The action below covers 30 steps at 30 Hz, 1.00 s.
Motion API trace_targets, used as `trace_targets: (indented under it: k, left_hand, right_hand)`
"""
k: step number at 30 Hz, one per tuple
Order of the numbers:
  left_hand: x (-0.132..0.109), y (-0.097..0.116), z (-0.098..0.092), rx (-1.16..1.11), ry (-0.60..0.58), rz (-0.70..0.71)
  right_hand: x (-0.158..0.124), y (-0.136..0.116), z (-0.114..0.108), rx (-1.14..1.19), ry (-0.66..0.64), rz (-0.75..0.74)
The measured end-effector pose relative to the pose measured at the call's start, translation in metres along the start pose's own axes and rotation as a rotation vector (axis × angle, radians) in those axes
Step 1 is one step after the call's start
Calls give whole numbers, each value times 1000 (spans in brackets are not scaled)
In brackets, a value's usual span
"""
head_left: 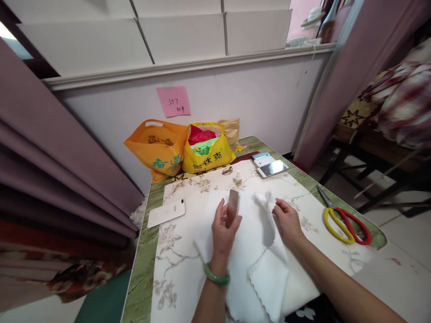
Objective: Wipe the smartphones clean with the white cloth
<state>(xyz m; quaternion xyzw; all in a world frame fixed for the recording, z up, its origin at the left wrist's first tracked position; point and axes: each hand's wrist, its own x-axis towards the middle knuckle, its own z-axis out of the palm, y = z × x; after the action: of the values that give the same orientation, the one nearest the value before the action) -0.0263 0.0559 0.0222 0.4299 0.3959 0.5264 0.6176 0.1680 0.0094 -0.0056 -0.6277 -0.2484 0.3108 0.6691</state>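
Note:
My left hand [224,229], with a green bangle [216,274] at the wrist, is closed around a slim grey-brown phone [233,204] held upright and seen nearly edge-on. Its screen cannot be made out. To the right, my right hand [288,220] pinches the raised edge of a white cloth [245,260] with a scalloped border. The cloth spreads below both hands, partly folded over at the right. Just beyond the hands stands a small bottle [239,178] with a white cap. Red-and-yellow-handled scissors [340,220] lie right of my right hand.
A white phone [168,213] lies at the left, and more phones [272,168] lie at the back right. Glasses [227,170] rest near an orange bag [158,146] and a filled yellow bag [208,157]. Beyond the right table edge, a person's plaid garment [404,96] shows.

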Motion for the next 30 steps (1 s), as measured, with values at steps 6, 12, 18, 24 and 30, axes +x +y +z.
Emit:
trace_targets:
  k: [6, 12, 18, 24, 30]
  left_hand:
    - [1, -17, 6, 672, -104, 279]
    - [-2, -20, 2, 935, -87, 368]
    - [-24, -10, -21, 1360, 29, 327]
    - [-28, -13, -30, 1463, 70, 304]
    - [-27, -16, -33, 1446, 63, 330]
  right_hand:
    - [7, 4, -4, 218, 115, 134]
    - [10, 7, 1, -18, 100, 29]
    - [-3, -10, 19, -407, -117, -357]
    - [-39, 1, 49, -757, -772, -829]
    - [-22, -4, 35, -1112, -682, -758]
